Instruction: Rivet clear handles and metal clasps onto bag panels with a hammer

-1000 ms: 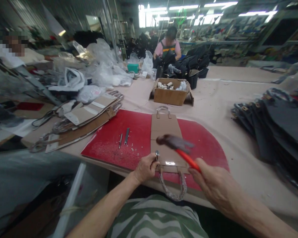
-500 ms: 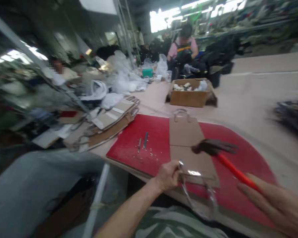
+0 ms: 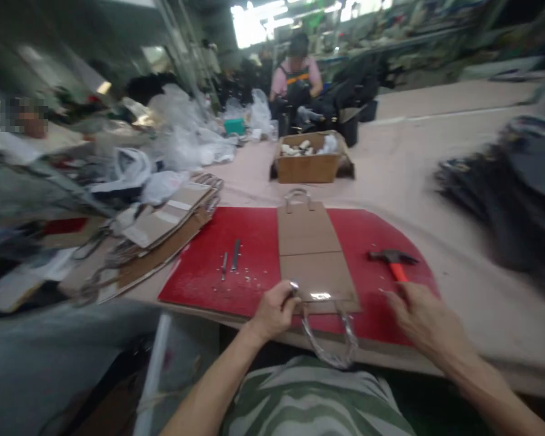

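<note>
tan bag panel (image 3: 309, 233) mid red board (image 3: 249, 242), long axis near-to-far. left hand (image 3: 272, 310) nearer, pinching metal tool (image 3: 293, 286) at board's near edge; right hand (image 3: 429, 318) board's right, over hammer (image 3: 394, 257), can't tell if gripping.

Looks like a bag-making workshop. Shows hammer (image 3: 390, 257) and tan bag piece (image 3: 307, 233) at red board (image 3: 254, 239), stacked tan pieces (image 3: 175, 212) left of board, cardboard box (image 3: 306, 169) beyond it, dark pile (image 3: 518, 172) right of it, person (image 3: 280, 82) by black bags (image 3: 356, 91) farther beyond it.
</note>
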A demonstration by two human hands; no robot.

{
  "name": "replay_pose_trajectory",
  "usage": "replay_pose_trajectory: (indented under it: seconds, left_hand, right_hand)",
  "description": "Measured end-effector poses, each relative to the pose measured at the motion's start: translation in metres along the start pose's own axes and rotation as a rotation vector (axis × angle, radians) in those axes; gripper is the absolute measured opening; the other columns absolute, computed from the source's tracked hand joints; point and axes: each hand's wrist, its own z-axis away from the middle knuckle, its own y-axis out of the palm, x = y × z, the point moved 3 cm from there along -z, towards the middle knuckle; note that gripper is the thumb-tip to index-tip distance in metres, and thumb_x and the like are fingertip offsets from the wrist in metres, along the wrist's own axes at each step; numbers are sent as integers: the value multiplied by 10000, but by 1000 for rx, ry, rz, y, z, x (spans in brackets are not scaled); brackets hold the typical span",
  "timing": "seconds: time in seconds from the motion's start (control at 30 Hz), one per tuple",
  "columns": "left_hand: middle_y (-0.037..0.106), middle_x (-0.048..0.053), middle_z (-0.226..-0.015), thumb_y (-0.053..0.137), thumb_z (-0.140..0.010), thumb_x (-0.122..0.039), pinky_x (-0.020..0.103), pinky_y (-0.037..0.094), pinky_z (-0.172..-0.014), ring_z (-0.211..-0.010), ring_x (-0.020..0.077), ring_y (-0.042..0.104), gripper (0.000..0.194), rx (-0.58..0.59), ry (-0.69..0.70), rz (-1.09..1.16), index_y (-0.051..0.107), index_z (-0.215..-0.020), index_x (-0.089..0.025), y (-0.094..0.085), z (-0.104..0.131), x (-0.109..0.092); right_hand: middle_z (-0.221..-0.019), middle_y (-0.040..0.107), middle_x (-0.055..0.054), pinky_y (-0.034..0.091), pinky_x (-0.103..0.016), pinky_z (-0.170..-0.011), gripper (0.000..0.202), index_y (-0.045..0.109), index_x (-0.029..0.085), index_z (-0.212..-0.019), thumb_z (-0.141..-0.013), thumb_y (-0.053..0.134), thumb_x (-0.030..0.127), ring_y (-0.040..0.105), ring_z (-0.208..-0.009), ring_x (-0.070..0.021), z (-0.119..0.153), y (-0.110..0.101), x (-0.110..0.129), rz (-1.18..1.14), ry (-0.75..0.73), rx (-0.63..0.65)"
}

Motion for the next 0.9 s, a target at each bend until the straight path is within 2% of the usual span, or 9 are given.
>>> replay_pose_trajectory:
  seconds: [0.1,0.23,0.3,0.4,0.5,0.57,0.7,0.8,0.9]
  left_hand:
    - [673,111,-1114,518,-877,-130,339,528,-926,-1048,201,652,215,5,56,19,582,-1076,-179,4,3,10]
    - [657,129,-1183,533,-867,-111,361,518,-964,-1125,211,630,233,-16,172,3,586,-1085,-175,7,12,7]
    - [673,124,-1156,538,-876,-139,369,518,-963,-1110,213,638,191,-71,94,13,609,-1052,-171,6,14,5]
    - [700,105,-1093,548,-899,-241,368,531,-936,-1046,213,664,169,-160,-183,119,648,-1016,-170,2,11,9]
    - [703,109,-1096,574,-896,-339,358,567,-856,-982,219,689,245,-194,-399,340,655,-1042,-160,-3,8,16]
    - [701,114,-1105,591,-891,-360,353,573,-840,-960,217,696,276,-204,-442,436,649,-1061,-152,-6,4,15]
    - [708,93,-1097,607,-891,-335,340,524,-939,-1018,201,675,232,-157,-362,454,661,-1040,-164,-4,-10,-5]
    - [710,83,-1105,607,-890,-326,317,527,-923,-1031,194,666,203,-71,-328,508,669,-1010,-174,9,-27,-26]
    - [715,86,-1092,607,-880,-318,305,541,-880,-1007,192,669,208,-4,-329,542,680,-1001,-165,24,-44,-40]
  right_hand:
    - [-932,672,-109,450,-323,-773,240,622,144,-959,-922,497,346,642,-882,-222,20,32,5,-64,65,176]
    - [-989,640,-138,396,-320,-684,373,583,140,-1041,-847,592,458,624,-863,-255,24,49,30,-19,191,154]
    - [-944,646,-123,369,-307,-643,369,583,147,-1004,-799,639,448,614,-822,-245,19,47,32,-64,260,165]
    - [-736,630,-45,327,-285,-579,223,585,179,-808,-720,689,356,571,-690,-191,11,44,24,-221,337,228]
    - [-591,558,16,314,-263,-531,201,522,198,-647,-652,699,294,509,-582,-143,8,44,18,-481,357,257]
    - [-585,560,33,348,-249,-512,208,492,205,-652,-624,685,274,508,-546,-130,10,48,20,-772,425,266]
    - [-708,658,-4,446,-265,-537,263,504,205,-762,-588,696,251,578,-573,-145,19,58,33,-1295,607,303]
    - [-749,667,-14,436,-256,-558,326,581,184,-868,-626,746,326,560,-588,-129,22,63,46,-1529,581,361]
    - [-648,593,20,365,-243,-527,338,609,171,-804,-659,774,427,467,-540,-105,22,67,52,-1601,522,339]
